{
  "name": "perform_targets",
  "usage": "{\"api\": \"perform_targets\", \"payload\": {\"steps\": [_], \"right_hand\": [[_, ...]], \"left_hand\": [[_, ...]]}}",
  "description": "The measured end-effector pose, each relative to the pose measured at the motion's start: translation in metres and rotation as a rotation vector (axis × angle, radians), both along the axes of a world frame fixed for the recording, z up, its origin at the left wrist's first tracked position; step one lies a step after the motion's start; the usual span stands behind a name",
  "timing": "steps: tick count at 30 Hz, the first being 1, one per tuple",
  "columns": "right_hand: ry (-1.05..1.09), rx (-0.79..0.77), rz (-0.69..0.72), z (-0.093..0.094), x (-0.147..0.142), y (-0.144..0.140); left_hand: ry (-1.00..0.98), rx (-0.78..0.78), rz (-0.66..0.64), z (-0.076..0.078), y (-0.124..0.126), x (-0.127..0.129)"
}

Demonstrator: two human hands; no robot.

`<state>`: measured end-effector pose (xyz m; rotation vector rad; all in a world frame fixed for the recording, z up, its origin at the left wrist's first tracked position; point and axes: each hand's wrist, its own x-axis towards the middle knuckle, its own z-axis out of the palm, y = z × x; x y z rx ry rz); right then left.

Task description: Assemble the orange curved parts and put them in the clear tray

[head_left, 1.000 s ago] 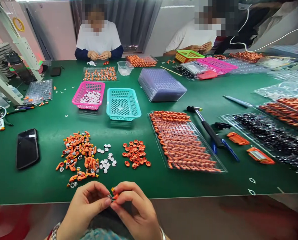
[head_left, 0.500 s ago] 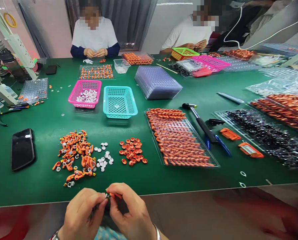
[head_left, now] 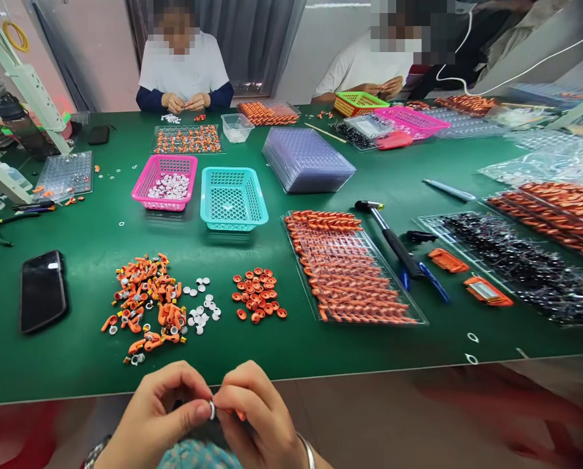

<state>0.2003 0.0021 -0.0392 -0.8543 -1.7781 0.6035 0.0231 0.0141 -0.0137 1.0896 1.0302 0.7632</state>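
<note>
My left hand (head_left: 167, 407) pinches a small white disc (head_left: 212, 410) between thumb and forefinger, just off the table's front edge. Facing it, my right hand (head_left: 262, 410) is closed on a small orange plastic part (head_left: 241, 415), mostly hidden by the fingers; it resembles an earbud shell. The fingertips of both hands meet at the disc. Beyond them on the table lie a pile of orange earbud shells (head_left: 149, 299) with stems, a scatter of white discs (head_left: 204, 314) and a group of round orange caps (head_left: 256, 294).
A phone (head_left: 43, 292) lies left. Pink (head_left: 142, 195) and turquoise (head_left: 234, 225) baskets stand mid-table near stacked clear trays (head_left: 311, 163). Right are a filled tray of orange parts (head_left: 344, 273), a hammer (head_left: 393, 241) and black parts (head_left: 516, 260). Two people sit opposite, hands at work.
Both hands have shifted slightly, with the fingers rearranged. The white disc now shows at the left fingertips, and the orange part sits lower in the right hand.
</note>
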Motion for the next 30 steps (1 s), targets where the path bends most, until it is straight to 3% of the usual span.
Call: {"api": "perform_targets", "payload": {"steps": [3, 7, 12, 21, 30], "right_hand": [[-0.008, 0.05, 0.023, -0.001, 0.002, 0.0], [-0.021, 0.082, 0.051, -0.001, 0.004, 0.0], [-0.045, 0.103, 0.083, 0.001, 0.006, 0.001], [-0.029, 0.107, 0.012, 0.0, 0.006, -0.001], [0.116, 0.146, 0.042, 0.0, 0.001, -0.003]], "left_hand": [[-0.127, -0.152, -0.063, -0.002, 0.004, -0.001], [-0.104, -0.118, -0.101, -0.002, 0.006, -0.002], [0.035, 0.095, -0.135, 0.0, 0.004, -0.004], [0.289, 0.68, -0.084, 0.001, -0.006, -0.003], [0.315, 0.749, -0.14, 0.003, -0.012, -0.005]]}}
